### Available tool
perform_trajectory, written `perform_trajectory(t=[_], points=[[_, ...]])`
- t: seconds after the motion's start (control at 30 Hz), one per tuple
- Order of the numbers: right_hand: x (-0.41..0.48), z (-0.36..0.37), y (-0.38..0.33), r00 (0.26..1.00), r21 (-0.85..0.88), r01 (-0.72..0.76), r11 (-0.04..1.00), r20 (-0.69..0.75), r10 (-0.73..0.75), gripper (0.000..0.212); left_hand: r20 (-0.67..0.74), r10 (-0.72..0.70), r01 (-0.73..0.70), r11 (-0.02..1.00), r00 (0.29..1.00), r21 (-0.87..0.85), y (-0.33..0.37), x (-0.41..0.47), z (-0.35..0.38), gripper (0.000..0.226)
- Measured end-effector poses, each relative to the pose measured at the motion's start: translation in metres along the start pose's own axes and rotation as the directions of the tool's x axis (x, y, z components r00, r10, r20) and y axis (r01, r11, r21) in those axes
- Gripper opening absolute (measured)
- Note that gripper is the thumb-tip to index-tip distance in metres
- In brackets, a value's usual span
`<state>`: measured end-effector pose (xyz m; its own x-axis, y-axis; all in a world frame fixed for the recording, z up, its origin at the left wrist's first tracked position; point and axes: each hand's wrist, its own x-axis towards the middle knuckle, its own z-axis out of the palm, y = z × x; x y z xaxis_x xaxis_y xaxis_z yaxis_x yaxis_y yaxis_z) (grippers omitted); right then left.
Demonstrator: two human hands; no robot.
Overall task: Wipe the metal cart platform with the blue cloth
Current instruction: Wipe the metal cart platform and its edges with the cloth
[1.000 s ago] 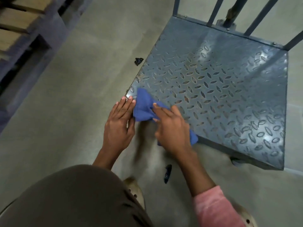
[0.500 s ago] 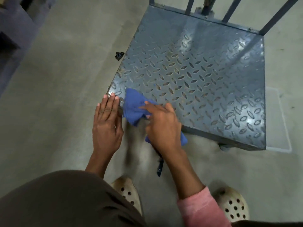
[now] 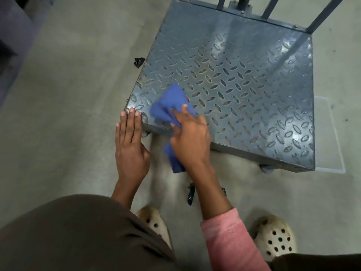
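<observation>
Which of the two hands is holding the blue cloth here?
The right hand, pressing the blue cloth onto the platform near its corner. The left hand is flat and empty, fingertips at the corner edge.

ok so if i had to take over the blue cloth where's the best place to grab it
Probably the loose tail of the blue cloth that hangs off the near edge of the cart platform, below the right hand. It dangles free there, so pinch it from the near side; the part on the plate is bunched flat under the fingers.

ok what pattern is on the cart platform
Raised diamond-plate tread on grey-blue metal platform, clearest in the head view.
</observation>
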<state>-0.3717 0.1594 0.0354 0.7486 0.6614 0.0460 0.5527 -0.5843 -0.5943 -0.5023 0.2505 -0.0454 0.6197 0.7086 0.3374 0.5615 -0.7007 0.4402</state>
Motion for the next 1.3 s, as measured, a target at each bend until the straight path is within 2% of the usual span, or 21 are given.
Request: perform_trajectory(t=[0.03,0.07,0.17,0.2,0.27,0.33,0.5,0.67,0.77,0.8,0.9,1.0,1.07,1.13,1.2,1.23,1.3], points=[[0.003,-0.003,-0.008,0.999,0.076,0.027,0.997,0.024,-0.029,0.053,0.013,0.013,-0.013,1.000,1.000,0.003,-0.002,0.000,-0.002,0.091],[0.007,-0.009,-0.010,0.999,0.122,0.031,0.992,-0.025,-0.028,0.050,0.028,0.025,-0.025,1.000,0.999,0.010,-0.004,0.000,-0.005,0.092],[0.022,-0.032,0.010,0.961,0.105,-0.061,0.993,-0.263,0.087,0.042,0.059,0.026,-0.028,0.999,0.998,0.022,-0.006,0.001,-0.012,0.092],[0.026,-0.036,0.020,0.953,0.069,-0.132,0.989,-0.267,0.146,0.044,0.062,0.024,-0.025,1.000,0.998,0.010,-0.006,0.001,-0.014,0.090],[0.031,-0.037,0.035,0.949,-0.010,-0.262,0.965,-0.184,0.255,0.050,0.051,0.017,-0.016,1.000,0.999,-0.018,-0.004,0.002,-0.016,0.082],[0.031,-0.030,0.036,0.950,-0.068,-0.288,0.955,-0.143,0.276,0.049,0.025,-0.001,0.002,1.000,1.000,-0.027,-0.004,0.004,-0.019,0.074],[0.040,-0.005,0.004,0.984,-0.058,-0.171,0.984,-0.057,0.167,0.046,-0.047,0.048,-0.049,0.998,0.998,-0.032,-0.009,0.015,-0.028,0.063],[0.058,0.025,-0.038,0.998,0.030,0.008,1.000,0.062,-0.010,0.035,-0.081,0.029,-0.033,0.998,0.996,-0.056,-0.014,0.013,-0.030,0.067],[0.084,0.043,-0.055,0.984,0.134,0.125,0.983,0.110,-0.141,0.011,-0.090,0.014,-0.018,0.999,0.996,-0.041,-0.011,0.015,-0.029,0.066],[0.093,0.044,-0.056,0.980,0.204,0.128,0.970,0.121,-0.155,0.011,-0.084,0.009,-0.012,0.999,0.996,-0.034,-0.011,0.016,-0.031,0.066],[0.119,0.036,-0.034,0.997,0.324,0.073,0.943,-0.037,-0.065,0.020,-0.053,0.010,-0.012,0.999,0.999,-0.037,-0.011,0.016,-0.034,0.068],[0.117,0.009,-0.010,0.995,0.272,-0.014,0.962,-0.091,0.040,0.026,-0.060,-0.009,0.005,0.998,0.998,-0.066,-0.012,0.015,-0.032,0.070],[0.105,-0.007,0.004,1.000,0.130,-0.018,0.991,0.006,0.018,0.034,-0.080,-0.030,0.023,0.996,0.996,-0.085,-0.011,0.015,-0.031,0.069],[0.091,-0.021,0.011,0.976,0.047,-0.059,0.997,0.214,0.048,0.060,-0.100,-0.033,0.022,0.994,0.994,-0.108,-0.011,0.014,-0.030,0.068],[0.079,-0.031,0.008,0.911,0.061,-0.113,0.992,0.405,0.079,0.090,-0.116,-0.032,0.017,0.992,0.993,-0.128,-0.012,0.013,-0.028,0.067],[0.077,-0.032,0.005,0.892,0.058,-0.114,0.992,0.445,0.077,0.100,-0.123,-0.036,0.019,0.990,0.992,-0.137,-0.012,0.014,-0.027,0.066],[0.079,-0.027,0.000,0.918,0.004,-0.074,0.997,0.392,0.067,0.098,-0.135,-0.045,0.024,0.987,0.990,-0.157,-0.012,0.015,-0.026,0.067]])
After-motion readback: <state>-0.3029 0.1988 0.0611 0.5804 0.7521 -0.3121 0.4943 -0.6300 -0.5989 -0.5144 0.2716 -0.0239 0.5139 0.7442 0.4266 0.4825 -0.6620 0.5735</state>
